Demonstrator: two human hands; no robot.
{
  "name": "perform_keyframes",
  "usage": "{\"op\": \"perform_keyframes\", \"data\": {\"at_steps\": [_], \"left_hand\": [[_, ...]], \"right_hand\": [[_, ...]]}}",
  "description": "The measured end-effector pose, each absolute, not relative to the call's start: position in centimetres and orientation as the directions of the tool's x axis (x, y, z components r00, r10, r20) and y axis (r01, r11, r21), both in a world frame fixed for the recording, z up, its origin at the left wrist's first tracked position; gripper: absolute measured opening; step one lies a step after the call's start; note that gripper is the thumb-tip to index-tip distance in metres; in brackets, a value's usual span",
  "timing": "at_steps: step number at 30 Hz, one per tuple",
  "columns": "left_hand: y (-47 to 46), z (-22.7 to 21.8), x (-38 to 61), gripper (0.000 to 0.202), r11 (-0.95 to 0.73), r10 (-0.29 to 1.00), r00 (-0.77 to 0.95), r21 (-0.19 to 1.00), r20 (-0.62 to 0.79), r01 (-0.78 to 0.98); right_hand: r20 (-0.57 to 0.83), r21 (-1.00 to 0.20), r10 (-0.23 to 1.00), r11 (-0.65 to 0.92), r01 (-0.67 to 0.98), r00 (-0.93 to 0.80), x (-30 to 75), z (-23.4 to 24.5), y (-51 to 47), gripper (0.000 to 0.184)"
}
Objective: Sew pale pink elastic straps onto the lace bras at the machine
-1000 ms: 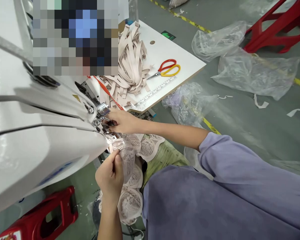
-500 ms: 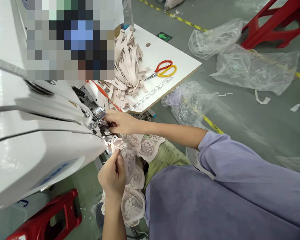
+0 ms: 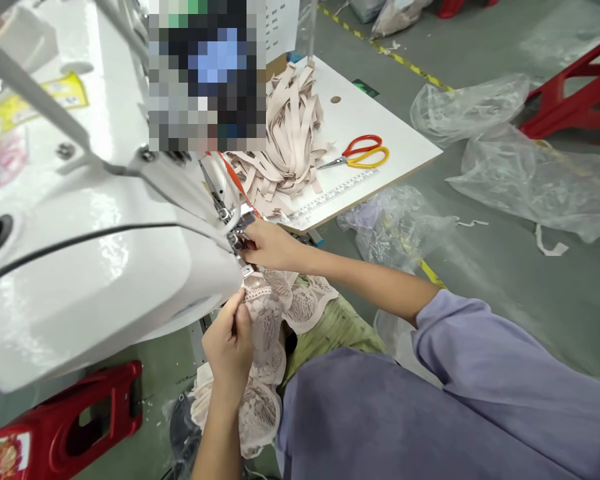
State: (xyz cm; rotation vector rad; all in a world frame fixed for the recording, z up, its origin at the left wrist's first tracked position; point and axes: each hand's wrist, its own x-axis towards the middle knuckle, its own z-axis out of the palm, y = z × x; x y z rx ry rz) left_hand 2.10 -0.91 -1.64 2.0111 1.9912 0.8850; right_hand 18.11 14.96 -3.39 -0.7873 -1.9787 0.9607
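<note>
I count two hands at one sewing machine: the left hand pinches the edge of the lace piece between thumb and forefinger, just below the metal fittings; the fingertips of the right hand are hidden, so I cannot tell their state. I see one pair of scissors near the right corner of the white table and one ruler along its near edge, figures too blurred to read.
</note>
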Motion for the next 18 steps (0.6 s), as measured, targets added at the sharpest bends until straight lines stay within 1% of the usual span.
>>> {"op": "perform_keyframes", "data": {"at_steps": [5,12,18], "left_hand": [[-0.59,-1.68,2.07,0.028,-0.081,0.949,-0.090,0.509,0.303,0.857],[-0.29,-1.73,1.96,0.029,-0.081,0.943,-0.084,0.469,0.322,0.879],[-0.18,-1.93,1.73,0.030,-0.091,0.944,-0.065,0.448,0.322,0.890]], "right_hand": [[0.343,-0.845,0.790,0.496,0.200,-0.509,17.88,-3.31,15.17,0.013],[0.383,-0.832,0.790,0.520,0.193,-0.478,17.64,-3.48,15.41,0.012],[0.366,-0.838,0.794,0.507,0.199,-0.485,17.61,-3.70,15.42,0.013]]}}
